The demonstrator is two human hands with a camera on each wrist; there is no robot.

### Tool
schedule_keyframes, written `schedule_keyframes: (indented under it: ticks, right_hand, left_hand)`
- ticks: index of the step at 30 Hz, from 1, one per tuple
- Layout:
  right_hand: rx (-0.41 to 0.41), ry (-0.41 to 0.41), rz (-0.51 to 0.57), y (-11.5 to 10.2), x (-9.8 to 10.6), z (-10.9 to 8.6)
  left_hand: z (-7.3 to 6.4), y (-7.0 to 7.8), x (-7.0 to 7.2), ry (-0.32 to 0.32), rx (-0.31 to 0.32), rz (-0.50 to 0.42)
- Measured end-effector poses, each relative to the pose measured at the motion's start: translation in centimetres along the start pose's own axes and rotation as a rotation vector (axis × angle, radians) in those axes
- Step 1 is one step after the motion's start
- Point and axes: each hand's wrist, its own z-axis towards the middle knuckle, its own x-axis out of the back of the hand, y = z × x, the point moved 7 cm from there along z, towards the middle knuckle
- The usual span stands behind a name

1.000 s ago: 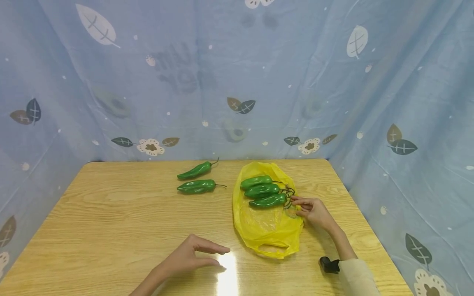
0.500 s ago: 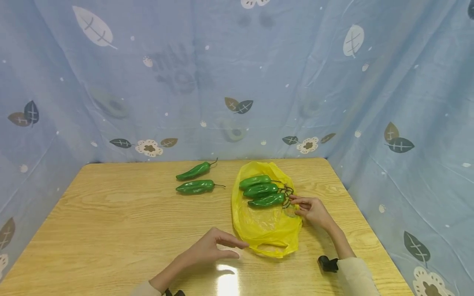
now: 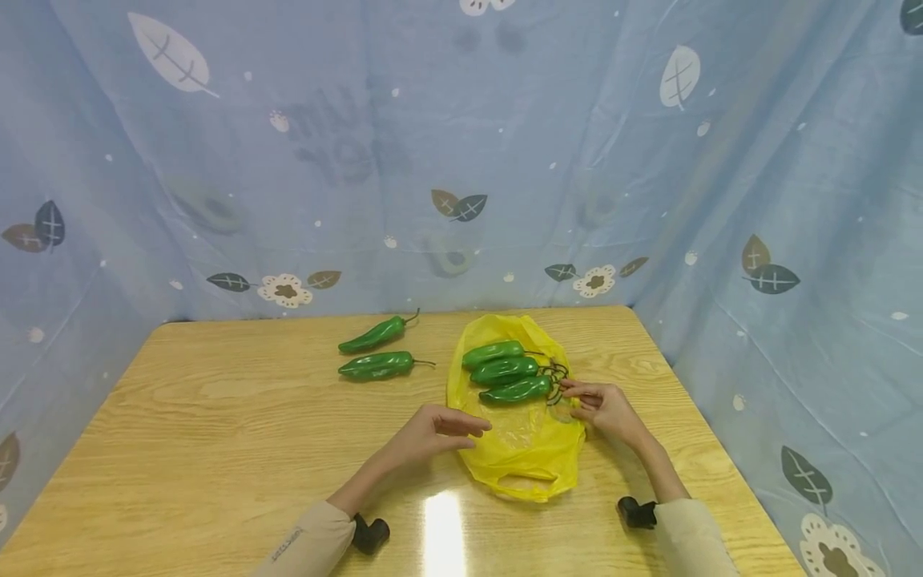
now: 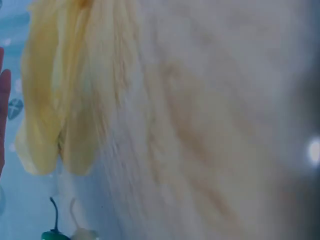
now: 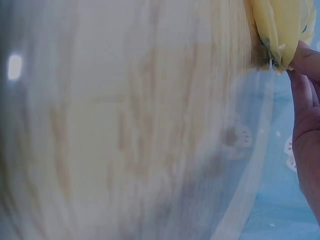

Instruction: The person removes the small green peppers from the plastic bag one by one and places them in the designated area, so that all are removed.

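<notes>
A yellow plastic bag (image 3: pixel 519 465) lies spread on the table, with three green chili peppers (image 3: pixel 515 390) side by side on it. Several dark curved stems cluster at the peppers' right end. My left hand (image 3: pixel 436 433), thumb and fingers apart, overlaps the bag's left edge in the head view and holds nothing. Just its fingers (image 4: pixel 4 110) show at the left wrist view's edge. On the other side, my right hand (image 3: pixel 604 410) pinches the bag's right rim beside the stems; the right wrist view shows its thumb and fingers (image 5: pixel 301 92) at the yellow plastic.
Two more green chili peppers (image 3: pixel 376 365) lie on the wooden table (image 3: pixel 216 449) left of the bag. A blue patterned curtain (image 3: pixel 389 160) hangs behind the table and along its sides. Black wrist devices (image 3: pixel 371 534) sit at both cuffs.
My left hand has moved forward and right, from the table's front to the bag's left edge. The right hand stays at the rim. The head view has shifted slightly.
</notes>
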Motion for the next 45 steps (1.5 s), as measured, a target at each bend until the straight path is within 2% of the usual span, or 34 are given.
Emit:
schedule_keyframes:
  ticks: [3,6,13,19,24,29,31,36,42,45]
  right_hand:
    - [-0.002,0.002,0.001,0.1,-0.1,-0.1]
    - [-0.010,0.009,-0.003,0.2,0.0,-0.1]
    - [-0.007,0.008,-0.024,0.2,0.1,0.1]
    - [-0.021,0.006,-0.010,0.2,0.1,0.3]
    - [-0.030,0.007,-0.014,0.2,0.0,0.3]
    - [-0.028,0.006,-0.010,0.2,0.0,0.4]
    - [-0.027,0.006,-0.010,0.2,0.0,0.4]
    - [-0.025,0.008,-0.020,0.2,0.1,0.4]
    - [-0.028,0.012,-0.022,0.1,0.0,0.4]
    - [-0.028,0.006,-0.018,0.1,0.0,0.5]
  left_hand:
    - [1.3,-0.9,0.4,0.018,0.037,0.004]
    - [3.1,-1.7,0.7,0.032,0.063,0.025]
    - [7.6,-3.4,1.5,0.039,0.126,0.214]
    - [9.5,-4.5,1.4,-0.006,0.178,0.301]
    - [10.2,-4.6,1.0,-0.022,0.199,0.346]
    - [10.3,-4.8,0.2,-0.032,0.236,0.425]
    - [10.1,-4.9,0.0,-0.010,0.249,0.445]
    - [10.0,-5.0,-0.3,0.055,0.255,0.429]
    - [10.0,-4.9,-0.8,0.048,0.265,0.448]
    - [9.9,-4.9,-0.6,0.079,0.275,0.437]
